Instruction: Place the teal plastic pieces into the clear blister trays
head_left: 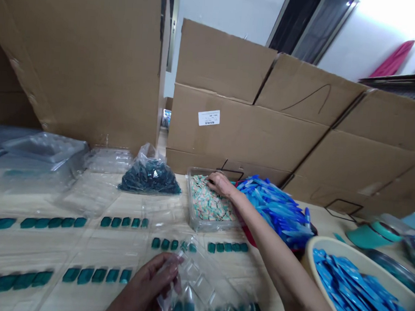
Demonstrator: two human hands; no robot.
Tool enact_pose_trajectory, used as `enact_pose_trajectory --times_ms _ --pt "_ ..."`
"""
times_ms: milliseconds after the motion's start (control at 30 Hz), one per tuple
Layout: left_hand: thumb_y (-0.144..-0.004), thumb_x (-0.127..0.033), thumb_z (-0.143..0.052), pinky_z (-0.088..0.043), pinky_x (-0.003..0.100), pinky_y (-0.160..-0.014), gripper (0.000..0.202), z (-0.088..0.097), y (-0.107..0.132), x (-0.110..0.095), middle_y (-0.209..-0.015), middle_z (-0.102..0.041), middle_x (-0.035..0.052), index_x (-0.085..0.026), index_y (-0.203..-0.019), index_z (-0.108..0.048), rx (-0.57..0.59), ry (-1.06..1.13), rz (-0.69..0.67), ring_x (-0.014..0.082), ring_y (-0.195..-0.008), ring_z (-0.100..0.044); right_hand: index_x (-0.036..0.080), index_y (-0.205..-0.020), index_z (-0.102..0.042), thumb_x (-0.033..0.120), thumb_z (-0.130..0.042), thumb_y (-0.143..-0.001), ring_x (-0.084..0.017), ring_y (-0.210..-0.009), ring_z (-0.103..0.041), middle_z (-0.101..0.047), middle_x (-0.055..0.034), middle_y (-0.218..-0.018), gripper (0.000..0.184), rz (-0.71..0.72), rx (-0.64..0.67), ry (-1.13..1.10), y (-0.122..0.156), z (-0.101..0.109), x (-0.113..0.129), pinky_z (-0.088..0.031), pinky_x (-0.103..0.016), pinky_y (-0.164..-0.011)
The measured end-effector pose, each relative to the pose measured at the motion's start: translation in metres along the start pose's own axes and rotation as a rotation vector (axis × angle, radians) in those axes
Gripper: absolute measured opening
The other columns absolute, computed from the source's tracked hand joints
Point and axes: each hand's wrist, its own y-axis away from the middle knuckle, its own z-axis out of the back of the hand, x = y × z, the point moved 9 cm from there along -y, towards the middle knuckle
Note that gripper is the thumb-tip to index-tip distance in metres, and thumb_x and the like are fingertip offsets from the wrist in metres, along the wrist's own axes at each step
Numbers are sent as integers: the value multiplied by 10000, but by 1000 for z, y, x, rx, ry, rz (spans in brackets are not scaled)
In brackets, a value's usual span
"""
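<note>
The left hand (143,284) is closed on a clear blister tray (206,285) near the near edge of the worktop (331,227), and small teal pieces (184,309) are seen in its cells; this thin plastic is judged to be light, springy and slippery, so it is best taken by its flat rim; the right hand (219,184) is laid on pale speckled pieces (207,203) inside a clear plastic box (190,192), but it cannot be told whether anything is grasped there; a heap of blue strips (271,208) lies just beside this box; rows of teal pieces (54,221) are set along the worktop; a clear bag (150,177) of dark pieces stands near the far edge; a cream basin (324,244) at the right is filled with more strips (358,292).
</note>
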Motion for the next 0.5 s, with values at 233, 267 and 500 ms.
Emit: enact_pose_trajectory --times_ms 233,267,500 --pt "-702 -521 -624 -186 175 -335 461 1 0 -2 -714 -553 9 -171 -995 -566 -6 -18 -44 41 -417 -389 171 -1000 -646 165 -533 -793 -170 -868 -598 -668 -77 -956 236 -49 -77 -30 6 2 -7 -422 -263 -787" --pt "-705 -517 -622 -192 175 -337 458 1 0 -2 -718 -556 11 -171 -1001 -565 -6 -23 -45 42 -418 -395 174 -999 -647 162 -537 -787 -169 -856 -599 -668 -73 -948 239 -57 -90 -34 7 4 -7 -424 -261 -775" --pt "-732 -499 -599 -191 172 -350 411 -5 5 -10 -711 -551 6 -160 -963 -578 -10 -27 -78 20 -389 -370 167 -973 -663 183 -549 -773 -166 -820 -593 -669 -71 -898 231 -61 -61 -82 12 10 2 -423 -256 -747"
